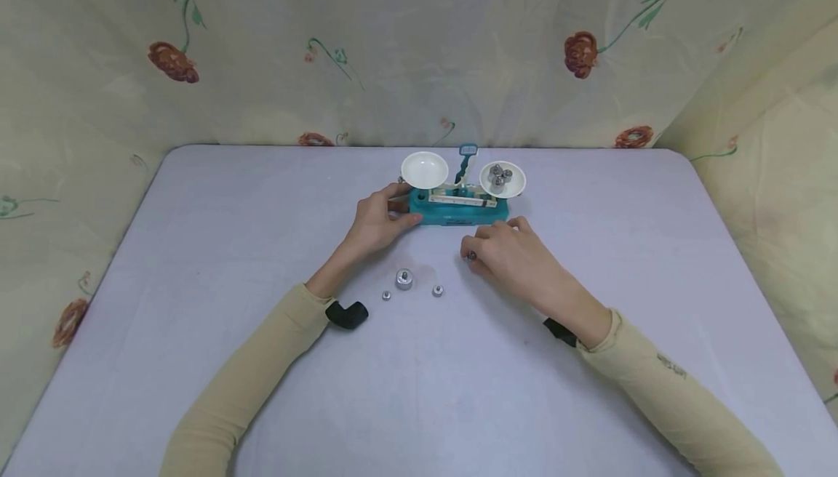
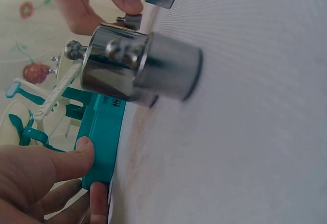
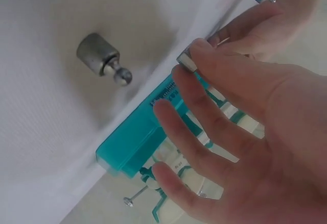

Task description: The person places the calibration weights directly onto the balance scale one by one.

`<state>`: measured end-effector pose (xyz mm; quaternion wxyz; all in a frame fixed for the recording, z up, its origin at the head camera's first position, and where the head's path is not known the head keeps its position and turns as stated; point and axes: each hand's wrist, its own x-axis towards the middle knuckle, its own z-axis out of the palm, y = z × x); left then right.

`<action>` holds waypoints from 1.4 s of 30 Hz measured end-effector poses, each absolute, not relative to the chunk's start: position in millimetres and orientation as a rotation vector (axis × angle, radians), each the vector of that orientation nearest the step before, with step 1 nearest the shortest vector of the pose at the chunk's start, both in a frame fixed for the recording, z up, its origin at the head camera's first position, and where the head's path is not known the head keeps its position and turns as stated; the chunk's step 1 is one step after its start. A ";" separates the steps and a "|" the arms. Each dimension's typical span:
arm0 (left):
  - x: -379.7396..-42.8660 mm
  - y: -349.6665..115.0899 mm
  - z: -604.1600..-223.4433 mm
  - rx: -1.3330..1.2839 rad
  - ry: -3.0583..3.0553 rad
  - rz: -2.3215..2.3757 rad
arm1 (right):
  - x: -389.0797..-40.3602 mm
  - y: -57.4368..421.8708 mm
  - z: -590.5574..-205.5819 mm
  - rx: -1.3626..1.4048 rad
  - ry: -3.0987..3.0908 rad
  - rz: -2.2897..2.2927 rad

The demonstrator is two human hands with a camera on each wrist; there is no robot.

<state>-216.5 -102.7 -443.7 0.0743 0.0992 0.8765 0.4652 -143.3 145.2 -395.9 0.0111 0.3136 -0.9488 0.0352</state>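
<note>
The right hand (image 1: 513, 255) pinches a small metal weight (image 1: 471, 256) before the scale (image 1: 458, 214), other fingers apart; the left hand (image 1: 380, 219) grips the scale's end. The weight, probably dense and slick, suits a side pinch.

A pale lilac tabletop (image 1: 419, 390) bears a teal balance scale (image 1: 458, 214) at 12 o'clock; toward the scale's 7 stands a large weight (image 1: 404, 281), flanked by a tiny weight (image 1: 386, 296) near 8 and a small weight (image 1: 438, 291) near 4.
</note>
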 end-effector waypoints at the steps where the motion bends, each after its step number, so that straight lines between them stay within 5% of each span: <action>1: -216.6 -102.6 -443.6 0.298 2.629 1.398 | -143.8 145.5 -394.9 0.974 -2.957 0.112; 42: -216.6 -101.8 -443.0 0.299 2.624 1.406 | -157.2 159.7 -363.5 0.672 -2.829 0.302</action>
